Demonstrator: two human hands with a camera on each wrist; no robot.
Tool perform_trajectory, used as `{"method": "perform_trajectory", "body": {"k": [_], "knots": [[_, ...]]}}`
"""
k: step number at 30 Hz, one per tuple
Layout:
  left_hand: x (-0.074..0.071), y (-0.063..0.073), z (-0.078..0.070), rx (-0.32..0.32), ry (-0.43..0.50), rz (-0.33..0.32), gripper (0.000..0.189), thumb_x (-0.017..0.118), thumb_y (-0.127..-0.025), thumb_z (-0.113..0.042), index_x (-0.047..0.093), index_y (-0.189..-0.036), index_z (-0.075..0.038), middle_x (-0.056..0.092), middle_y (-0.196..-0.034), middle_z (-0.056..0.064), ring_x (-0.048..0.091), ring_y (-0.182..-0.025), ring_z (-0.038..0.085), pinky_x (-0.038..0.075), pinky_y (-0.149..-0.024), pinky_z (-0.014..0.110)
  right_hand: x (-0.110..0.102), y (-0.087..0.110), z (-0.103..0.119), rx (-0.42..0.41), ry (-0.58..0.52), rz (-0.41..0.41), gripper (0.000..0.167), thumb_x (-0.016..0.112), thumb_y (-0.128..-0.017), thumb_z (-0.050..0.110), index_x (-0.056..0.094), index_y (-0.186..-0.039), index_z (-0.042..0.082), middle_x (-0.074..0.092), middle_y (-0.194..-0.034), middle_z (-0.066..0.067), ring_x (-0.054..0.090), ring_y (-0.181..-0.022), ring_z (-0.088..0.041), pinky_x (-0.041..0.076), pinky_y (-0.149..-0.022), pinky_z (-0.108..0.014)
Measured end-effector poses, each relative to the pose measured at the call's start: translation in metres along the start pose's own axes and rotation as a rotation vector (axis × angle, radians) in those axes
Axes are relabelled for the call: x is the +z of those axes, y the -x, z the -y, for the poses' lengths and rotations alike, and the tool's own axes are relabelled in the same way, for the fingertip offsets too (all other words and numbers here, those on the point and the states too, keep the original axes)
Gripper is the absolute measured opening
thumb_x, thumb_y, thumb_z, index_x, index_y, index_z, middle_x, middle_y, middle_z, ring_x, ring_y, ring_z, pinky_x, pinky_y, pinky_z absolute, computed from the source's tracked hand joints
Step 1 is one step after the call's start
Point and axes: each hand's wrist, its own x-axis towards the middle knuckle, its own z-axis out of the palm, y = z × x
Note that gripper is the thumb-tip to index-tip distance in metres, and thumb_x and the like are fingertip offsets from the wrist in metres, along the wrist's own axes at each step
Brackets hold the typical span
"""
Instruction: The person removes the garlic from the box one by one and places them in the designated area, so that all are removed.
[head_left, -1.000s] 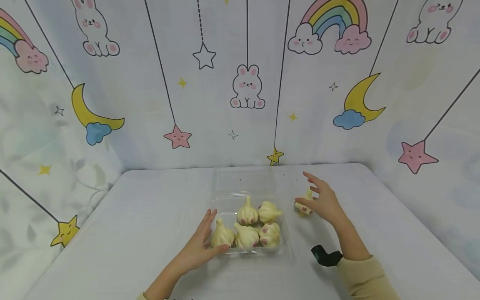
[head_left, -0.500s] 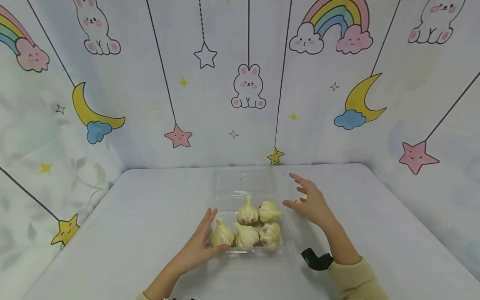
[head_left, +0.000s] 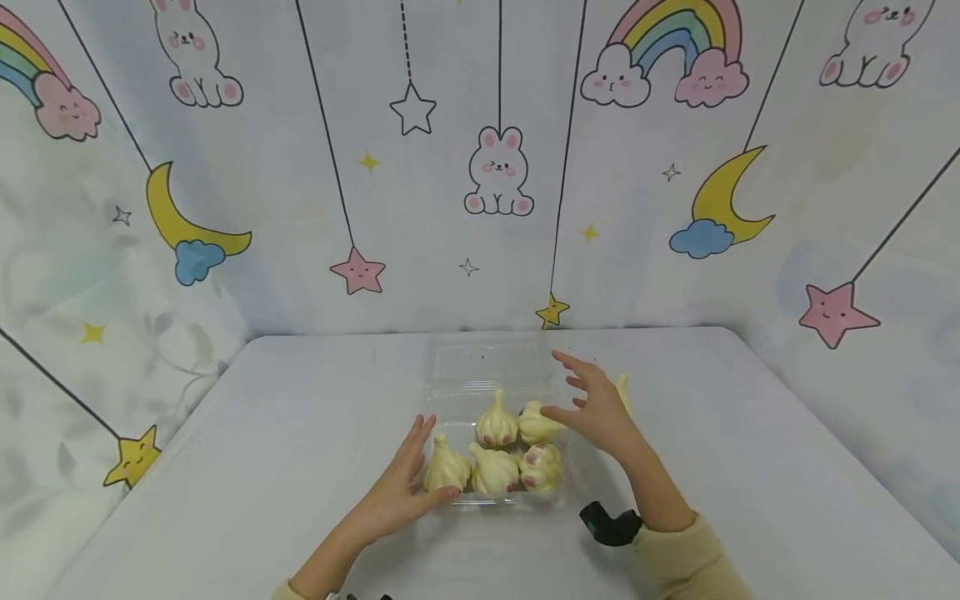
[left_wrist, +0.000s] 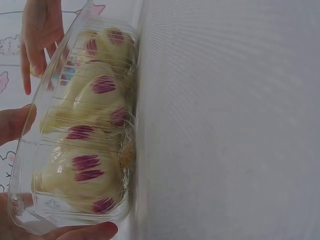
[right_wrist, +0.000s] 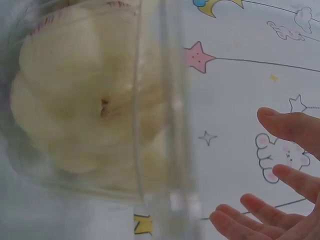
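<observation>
Several pale garlic bulbs (head_left: pixel 497 473) with purple patches sit in a clear plastic clamshell box (head_left: pixel 510 501). Its lid (head_left: pixel 487 363) lies folded back behind it. My left hand (head_left: pixel 397 492) touches the box's left front corner, its thumb along the front wall and its other fingers straight at the side. Above the box's right edge hovers my right hand (head_left: pixel 600 419), fingers spread and holding nothing. Its thumb overlaps the back right bulb (head_left: pixel 536 425) in the head view. One more garlic bulb (head_left: pixel 624 390) shows behind that hand, outside the box and mostly hidden.
A white-covered table (head_left: pixel 300 417) surrounds the box. Behind it hangs a backdrop cloth (head_left: pixel 420 217) printed with stars, moons and rabbits. A black device (head_left: pixel 611 525) is worn at my right wrist.
My right hand has moved left, from beside the loose garlic bulb to the right edge of the box, with its fingers still spread. My left hand has stayed at the box's corner.
</observation>
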Motion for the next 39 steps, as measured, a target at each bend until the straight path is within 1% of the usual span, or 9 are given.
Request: {"method": "perform_trajectory", "body": {"k": [9, 14, 20, 26, 30, 37, 39], "knots": [[0.000, 0.000, 0.000, 0.000, 0.001, 0.002, 0.091, 0.069, -0.083, -0.024, 0.006, -0.148, -0.014, -0.012, -0.149, 0.021, 0.017, -0.126, 0.056, 0.037, -0.089, 0.061, 0.016, -0.003, 0.005, -0.019, -0.008, 0.009, 0.076, 0.077, -0.075, 0.014, 0.038, -0.139, 0.016, 0.037, -0.134, -0.019, 0.041, -0.121, -0.041, 0.042, -0.092, -0.049], [-0.001, 0.000, -0.001, 0.000, 0.000, -0.003, 0.092, 0.069, -0.082, -0.022, 0.006, -0.148, -0.013, -0.011, -0.149, 0.021, 0.019, -0.125, 0.056, 0.039, -0.087, 0.061, 0.026, -0.004, 0.009, -0.010, -0.016, 0.023, 0.077, 0.077, -0.074, 0.012, 0.038, -0.140, 0.017, 0.036, -0.137, -0.016, 0.041, -0.122, -0.038, 0.043, -0.091, -0.048], [-0.001, 0.000, -0.001, -0.007, 0.001, -0.008, 0.092, 0.070, -0.082, -0.022, 0.007, -0.148, -0.014, -0.011, -0.150, 0.021, 0.019, -0.125, 0.056, 0.039, -0.087, 0.061, 0.039, -0.005, 0.016, -0.008, -0.031, 0.043, 0.075, 0.076, -0.074, 0.011, 0.039, -0.139, 0.017, 0.037, -0.137, -0.015, 0.041, -0.121, -0.038, 0.044, -0.091, -0.048], [-0.001, 0.000, 0.000, 0.000, 0.013, 0.003, 0.091, 0.069, -0.082, -0.023, 0.006, -0.148, -0.013, -0.012, -0.149, 0.021, 0.017, -0.125, 0.056, 0.037, -0.088, 0.063, 0.050, -0.006, 0.019, -0.021, -0.057, 0.039, 0.073, 0.076, -0.073, 0.006, 0.042, -0.137, 0.015, 0.040, -0.133, -0.016, 0.044, -0.118, -0.039, 0.045, -0.089, -0.049], [-0.001, 0.001, -0.001, 0.002, 0.013, -0.003, 0.092, 0.069, -0.082, -0.023, 0.007, -0.148, -0.013, -0.011, -0.149, 0.022, 0.017, -0.125, 0.056, 0.038, -0.087, 0.062, 0.056, -0.006, 0.020, -0.030, -0.041, 0.051, 0.072, 0.077, -0.072, 0.006, 0.044, -0.136, 0.012, 0.041, -0.132, -0.019, 0.046, -0.115, -0.042, 0.046, -0.087, -0.049], [-0.001, 0.001, -0.001, -0.001, 0.008, -0.010, 0.091, 0.070, -0.081, -0.023, 0.008, -0.148, -0.014, -0.010, -0.150, 0.021, 0.019, -0.125, 0.056, 0.039, -0.087, 0.061, 0.065, -0.008, 0.018, -0.053, 0.007, 0.061, 0.073, 0.079, -0.070, 0.010, 0.045, -0.134, 0.009, 0.043, -0.129, -0.019, 0.050, -0.110, -0.043, 0.048, -0.084, -0.048], [-0.001, 0.001, -0.001, -0.001, 0.008, -0.009, 0.091, 0.070, -0.082, -0.023, 0.008, -0.148, -0.014, -0.010, -0.150, 0.021, 0.019, -0.125, 0.056, 0.039, -0.087, 0.061, 0.067, -0.009, 0.017, -0.049, 0.023, 0.065, 0.073, 0.080, -0.070, 0.011, 0.045, -0.134, 0.009, 0.044, -0.129, -0.019, 0.050, -0.110, -0.043, 0.049, -0.083, -0.047]]}}
